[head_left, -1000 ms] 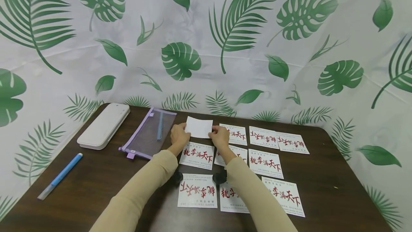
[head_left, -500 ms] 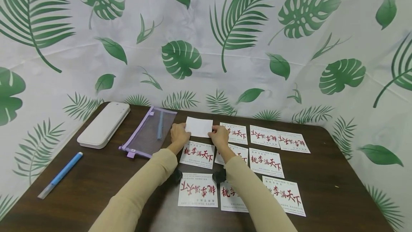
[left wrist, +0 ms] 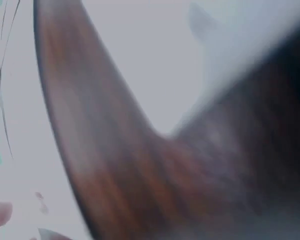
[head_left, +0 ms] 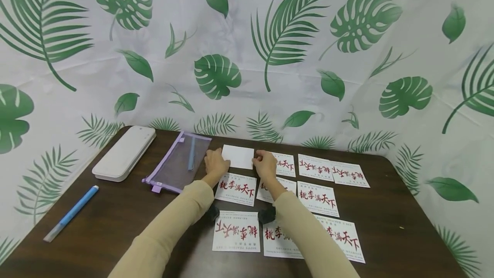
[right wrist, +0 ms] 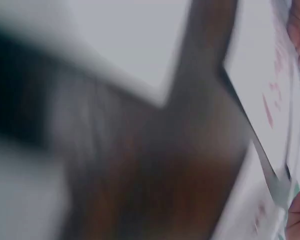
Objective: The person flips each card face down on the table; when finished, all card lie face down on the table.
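Blank card (head_left: 238, 156) lower, flatter.

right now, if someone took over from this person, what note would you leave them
Left hand pinches the left edge of the blank white paper card; right hand pinches its right edge. The card sits at the left end of the far row on the dark wooden table.
Done: the white cards printed with red characters lie face up in three rows.
Left: this one card shows a blank side, unlike the rest, so it probably needs turning over.
The purple mesh zip pouch, white oblong case and blue pen lie to the left, untouched.
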Demonstrator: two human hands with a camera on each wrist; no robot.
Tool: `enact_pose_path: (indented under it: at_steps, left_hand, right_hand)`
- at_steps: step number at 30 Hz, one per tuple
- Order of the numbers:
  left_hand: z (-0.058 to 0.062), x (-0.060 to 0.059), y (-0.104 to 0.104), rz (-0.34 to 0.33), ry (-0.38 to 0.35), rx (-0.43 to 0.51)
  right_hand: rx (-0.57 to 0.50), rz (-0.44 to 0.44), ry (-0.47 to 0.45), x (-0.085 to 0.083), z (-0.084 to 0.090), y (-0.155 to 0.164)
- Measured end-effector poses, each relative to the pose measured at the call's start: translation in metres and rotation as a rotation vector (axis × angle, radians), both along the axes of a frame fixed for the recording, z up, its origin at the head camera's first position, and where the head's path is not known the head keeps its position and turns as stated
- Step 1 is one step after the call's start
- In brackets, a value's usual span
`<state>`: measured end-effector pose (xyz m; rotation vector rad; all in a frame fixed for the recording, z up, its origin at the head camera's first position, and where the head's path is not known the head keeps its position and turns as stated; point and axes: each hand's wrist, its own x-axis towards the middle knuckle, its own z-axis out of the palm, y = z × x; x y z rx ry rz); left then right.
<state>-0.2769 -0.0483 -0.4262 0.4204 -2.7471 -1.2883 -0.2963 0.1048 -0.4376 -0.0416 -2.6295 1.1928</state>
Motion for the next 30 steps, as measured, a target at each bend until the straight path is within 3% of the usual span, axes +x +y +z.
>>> enact_pose_path:
  at_steps: [3, 5, 9, 12, 18, 22, 27, 30]
  left_hand:
    - [0.006, -0.006, 0.010, -0.054, 0.054, 0.023]
    - [0.013, -0.009, 0.016, -0.134, 0.087, 0.040]
    - [0.023, -0.012, 0.028, -0.317, 0.032, 0.113]
    - [0.025, -0.016, 0.037, -0.395, -0.018, 0.132]
    - [0.019, -0.027, 0.053, -0.434, -0.009, 0.057]
    - [0.010, -0.034, 0.060, -0.452, -0.043, 0.052]
    - [0.003, -0.040, 0.068, -0.470, -0.050, 0.066]
    - [0.002, -0.042, 0.073, -0.486, -0.034, 0.027]
  right_hand:
    - [-0.059, -0.033, 0.047, -0.007, 0.008, 0.024]
    - [-0.105, -0.058, 0.033, -0.010, 0.011, 0.042]
    - [-0.138, -0.102, -0.027, -0.012, 0.011, 0.076]
    - [-0.094, -0.109, -0.061, -0.015, 0.009, 0.095]
    - [-0.071, -0.029, -0.170, -0.021, 0.006, 0.115]
    - [-0.058, 0.006, -0.267, -0.021, 0.004, 0.120]
    - [0.014, 0.013, -0.279, -0.019, 0.003, 0.122]
    - [0.021, 0.010, -0.277, -0.019, 0.004, 0.123]
